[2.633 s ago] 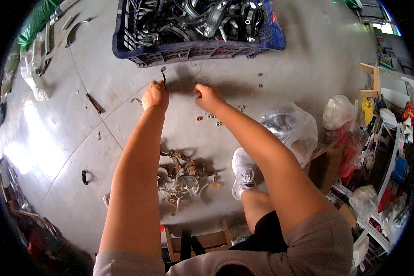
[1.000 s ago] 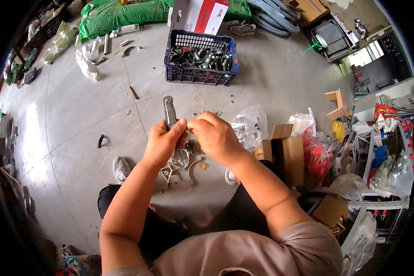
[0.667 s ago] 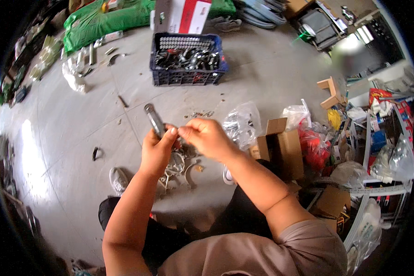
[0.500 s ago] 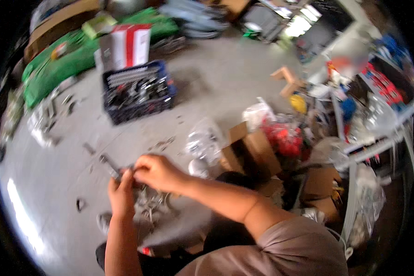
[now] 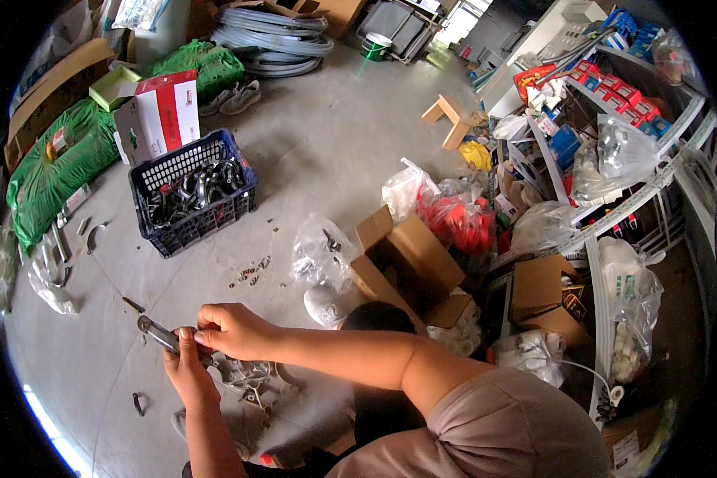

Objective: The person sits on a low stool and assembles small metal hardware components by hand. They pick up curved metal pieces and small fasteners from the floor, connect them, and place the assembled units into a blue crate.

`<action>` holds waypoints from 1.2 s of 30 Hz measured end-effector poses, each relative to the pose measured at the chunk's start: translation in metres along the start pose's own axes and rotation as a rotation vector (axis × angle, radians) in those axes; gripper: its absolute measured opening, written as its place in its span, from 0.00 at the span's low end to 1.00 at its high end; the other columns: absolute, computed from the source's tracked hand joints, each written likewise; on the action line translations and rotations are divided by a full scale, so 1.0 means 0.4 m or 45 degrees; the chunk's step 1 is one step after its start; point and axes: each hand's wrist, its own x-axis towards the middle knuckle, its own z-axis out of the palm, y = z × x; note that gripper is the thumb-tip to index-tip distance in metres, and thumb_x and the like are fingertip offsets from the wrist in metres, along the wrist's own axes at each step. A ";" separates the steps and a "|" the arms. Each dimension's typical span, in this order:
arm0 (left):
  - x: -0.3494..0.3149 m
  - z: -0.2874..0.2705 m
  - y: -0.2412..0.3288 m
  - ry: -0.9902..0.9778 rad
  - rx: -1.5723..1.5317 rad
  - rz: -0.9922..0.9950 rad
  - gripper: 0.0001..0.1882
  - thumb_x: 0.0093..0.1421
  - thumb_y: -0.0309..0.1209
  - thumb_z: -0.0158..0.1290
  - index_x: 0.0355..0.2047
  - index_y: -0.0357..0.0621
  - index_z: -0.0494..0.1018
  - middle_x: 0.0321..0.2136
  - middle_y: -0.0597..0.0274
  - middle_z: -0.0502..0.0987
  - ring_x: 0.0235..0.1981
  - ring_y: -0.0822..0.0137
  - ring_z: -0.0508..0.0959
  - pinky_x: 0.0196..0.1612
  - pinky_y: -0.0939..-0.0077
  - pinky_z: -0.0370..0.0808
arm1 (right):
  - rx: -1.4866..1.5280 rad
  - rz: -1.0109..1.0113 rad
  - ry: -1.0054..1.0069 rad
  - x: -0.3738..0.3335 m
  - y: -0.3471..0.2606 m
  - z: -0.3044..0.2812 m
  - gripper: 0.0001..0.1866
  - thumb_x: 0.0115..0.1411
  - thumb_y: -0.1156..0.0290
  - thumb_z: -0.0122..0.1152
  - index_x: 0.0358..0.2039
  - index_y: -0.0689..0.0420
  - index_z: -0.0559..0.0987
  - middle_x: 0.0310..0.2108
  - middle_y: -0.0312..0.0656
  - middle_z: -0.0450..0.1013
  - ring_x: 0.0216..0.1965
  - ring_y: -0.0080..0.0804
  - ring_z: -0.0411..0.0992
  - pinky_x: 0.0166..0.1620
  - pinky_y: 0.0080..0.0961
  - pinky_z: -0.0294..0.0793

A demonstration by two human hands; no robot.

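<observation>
A metal bolt-like rod (image 5: 158, 333) is gripped in the left hand (image 5: 187, 373) above the concrete floor (image 5: 327, 143), while the right hand (image 5: 233, 331) pinches its near end. A fitting step seems underway; steady finger alignment is likely needed next.

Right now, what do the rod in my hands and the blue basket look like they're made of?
The rod held by the left hand and right hand looks like metal: dull grey with a faint sheen. The blue basket looks like moulded plastic: an even matte colour and regular lattice walls.
</observation>
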 end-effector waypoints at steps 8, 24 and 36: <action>-0.004 0.000 -0.012 -0.003 0.082 0.163 0.10 0.57 0.36 0.51 0.28 0.43 0.68 0.19 0.72 0.67 0.19 0.80 0.64 0.23 0.86 0.60 | 0.074 0.068 0.088 0.017 0.027 0.011 0.15 0.54 0.65 0.55 0.17 0.62 0.70 0.13 0.38 0.68 0.16 0.20 0.64 0.20 0.23 0.64; 0.000 0.001 -0.021 0.051 -0.072 0.019 0.08 0.57 0.31 0.48 0.30 0.39 0.70 0.21 0.70 0.69 0.22 0.78 0.66 0.25 0.84 0.63 | 0.500 0.274 -0.073 0.021 0.029 0.014 0.10 0.53 0.74 0.57 0.33 0.61 0.66 0.27 0.38 0.69 0.30 0.22 0.69 0.33 0.18 0.69; 0.006 0.000 -0.018 -0.026 -0.221 -0.009 0.10 0.56 0.35 0.52 0.30 0.41 0.69 0.20 0.69 0.69 0.20 0.78 0.67 0.23 0.85 0.63 | 0.451 0.309 0.033 0.023 -0.013 0.014 0.13 0.57 0.63 0.53 0.22 0.59 0.70 0.20 0.33 0.68 0.22 0.17 0.65 0.27 0.14 0.64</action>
